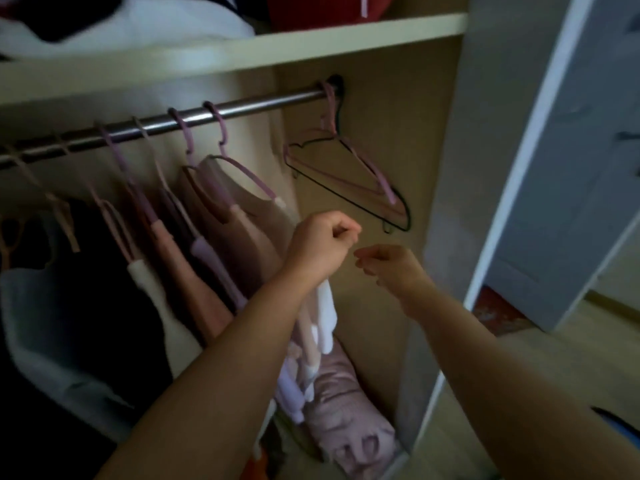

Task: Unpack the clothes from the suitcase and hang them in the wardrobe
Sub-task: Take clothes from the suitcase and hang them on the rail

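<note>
Inside the open wardrobe, a metal rail [242, 105] carries several purple hangers with clothes. The rightmost hung piece is a beige top [249, 216] with white trim on a purple hanger [221, 133]. My left hand [322, 240] is closed in a fist at that top's right shoulder edge; nothing shows inside the fist. My right hand [391, 268] hovers just to the right of it, fingers half curled and holding nothing. Two empty hangers [349, 174], one purple and one black, hang at the rail's right end. The suitcase is out of view.
A shelf [311, 43] above the rail holds white and red bundles. Folded pinkish fabric [346, 403] lies on the wardrobe floor. The grey wardrobe door [540, 168] stands open on the right, with pale flooring [519, 393] beneath it. Dark and white garments hang at the left.
</note>
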### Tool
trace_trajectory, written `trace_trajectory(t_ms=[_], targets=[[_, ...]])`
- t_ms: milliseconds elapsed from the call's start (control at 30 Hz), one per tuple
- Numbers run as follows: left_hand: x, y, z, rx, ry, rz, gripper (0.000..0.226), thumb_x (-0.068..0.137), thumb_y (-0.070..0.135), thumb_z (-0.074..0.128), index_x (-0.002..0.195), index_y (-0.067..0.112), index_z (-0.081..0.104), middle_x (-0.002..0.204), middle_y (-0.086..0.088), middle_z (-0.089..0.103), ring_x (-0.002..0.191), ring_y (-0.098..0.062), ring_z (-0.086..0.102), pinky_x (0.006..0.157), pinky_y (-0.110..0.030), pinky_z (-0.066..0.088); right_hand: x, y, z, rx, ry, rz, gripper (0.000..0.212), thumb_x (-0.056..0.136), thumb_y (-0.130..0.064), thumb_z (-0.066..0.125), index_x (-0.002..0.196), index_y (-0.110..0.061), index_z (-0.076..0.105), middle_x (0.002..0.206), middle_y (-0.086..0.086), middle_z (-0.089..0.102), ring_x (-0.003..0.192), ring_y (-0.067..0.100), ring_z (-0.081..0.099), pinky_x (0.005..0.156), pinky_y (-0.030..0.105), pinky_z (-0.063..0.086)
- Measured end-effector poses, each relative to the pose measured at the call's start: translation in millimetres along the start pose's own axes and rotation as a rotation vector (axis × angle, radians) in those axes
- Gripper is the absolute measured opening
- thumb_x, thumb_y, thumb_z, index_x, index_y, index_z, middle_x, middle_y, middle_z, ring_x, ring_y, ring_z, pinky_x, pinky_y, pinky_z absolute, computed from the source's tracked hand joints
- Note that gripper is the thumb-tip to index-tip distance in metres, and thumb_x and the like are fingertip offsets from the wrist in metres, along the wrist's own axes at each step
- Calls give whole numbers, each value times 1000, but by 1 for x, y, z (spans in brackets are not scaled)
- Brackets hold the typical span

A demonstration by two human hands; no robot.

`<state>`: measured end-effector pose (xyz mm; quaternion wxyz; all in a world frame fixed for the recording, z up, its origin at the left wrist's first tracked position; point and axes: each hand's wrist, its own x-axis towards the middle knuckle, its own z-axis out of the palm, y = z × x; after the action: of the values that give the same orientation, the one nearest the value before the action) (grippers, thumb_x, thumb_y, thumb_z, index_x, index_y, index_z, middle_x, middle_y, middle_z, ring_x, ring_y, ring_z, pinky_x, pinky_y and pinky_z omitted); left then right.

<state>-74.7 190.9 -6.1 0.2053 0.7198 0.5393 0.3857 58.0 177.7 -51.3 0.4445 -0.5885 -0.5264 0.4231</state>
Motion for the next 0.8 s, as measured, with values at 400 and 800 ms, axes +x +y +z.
trace_trajectory(t_ms=[400, 800], targets=[[-89, 79, 162, -20, -463, -45, 16, 79, 14, 70, 71, 28, 68, 74, 0, 72, 72, -17, 68, 79, -36, 56, -118, 110, -175, -44, 143, 250, 18, 85, -2, 58, 94, -8, 73, 76, 5, 69, 60, 8, 59, 48, 13, 46], [-158, 121, 312, 28, -769, -149, 16, 89, 25, 63, 100, 15, 70, 95, 1, 67, 91, -15, 62, 77, -26, 48, -205, 218, -312, -53, 443, 602, 19, 91, -11, 56, 79, -19, 68, 80, 2, 68, 78, 20, 64, 66, 27, 53]])
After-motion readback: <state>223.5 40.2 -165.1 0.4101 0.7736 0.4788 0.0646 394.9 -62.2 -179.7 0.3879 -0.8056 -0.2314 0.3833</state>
